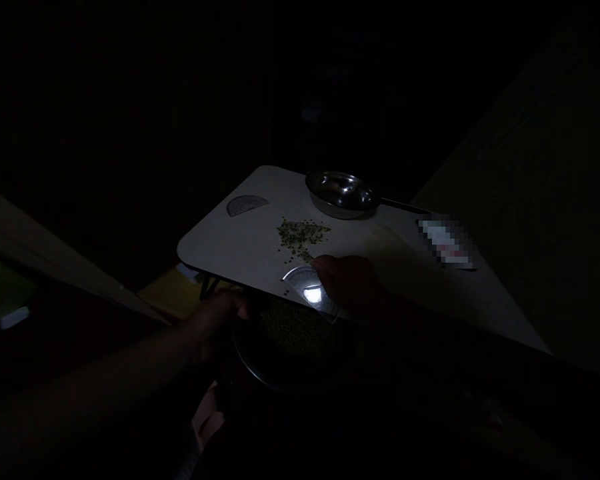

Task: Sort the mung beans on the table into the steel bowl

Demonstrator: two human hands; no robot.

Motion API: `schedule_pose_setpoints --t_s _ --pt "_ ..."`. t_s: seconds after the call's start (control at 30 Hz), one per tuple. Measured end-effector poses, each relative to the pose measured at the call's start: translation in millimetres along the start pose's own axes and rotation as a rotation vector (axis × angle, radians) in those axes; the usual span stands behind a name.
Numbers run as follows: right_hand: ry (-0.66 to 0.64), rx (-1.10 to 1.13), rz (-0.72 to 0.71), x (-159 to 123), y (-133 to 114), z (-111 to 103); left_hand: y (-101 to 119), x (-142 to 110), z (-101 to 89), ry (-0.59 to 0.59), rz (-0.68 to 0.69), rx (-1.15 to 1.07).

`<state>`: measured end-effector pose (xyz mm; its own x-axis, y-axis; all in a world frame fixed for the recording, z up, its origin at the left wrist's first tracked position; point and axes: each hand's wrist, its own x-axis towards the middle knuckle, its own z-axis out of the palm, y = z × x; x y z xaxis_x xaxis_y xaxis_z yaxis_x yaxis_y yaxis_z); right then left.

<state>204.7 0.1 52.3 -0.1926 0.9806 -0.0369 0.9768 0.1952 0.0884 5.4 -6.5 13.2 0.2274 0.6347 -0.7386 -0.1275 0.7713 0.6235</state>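
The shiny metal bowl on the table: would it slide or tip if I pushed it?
The stainless steel bowl looks smooth and shiny, so it would probably slide across the pale table. Its wide, shallow shape suggests it won't tip readily, and it's probably light for its size.

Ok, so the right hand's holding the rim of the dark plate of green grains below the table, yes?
No, that's the left hand, not the right, at the rim of the dark plate of green grains below the table. The head view shows it. The right hand is at a clear glass dish.
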Motion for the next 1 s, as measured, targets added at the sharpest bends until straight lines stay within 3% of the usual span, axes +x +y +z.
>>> schedule_pose_setpoints --t_s 0.3,0.63,1.0 --pt "-0.022 0.034 0.084 -4 7 -4 2 -2 -1.5 0.092 -0.021 0.022" --pt "0.037 -0.017 0.129 1 22 4 0 -1 -0.3 0.066 -0.050 -0.005" --pt "0.112 -0.035 0.082 13 17 8 3 -3 0.1 0.045 -0.033 0.021"
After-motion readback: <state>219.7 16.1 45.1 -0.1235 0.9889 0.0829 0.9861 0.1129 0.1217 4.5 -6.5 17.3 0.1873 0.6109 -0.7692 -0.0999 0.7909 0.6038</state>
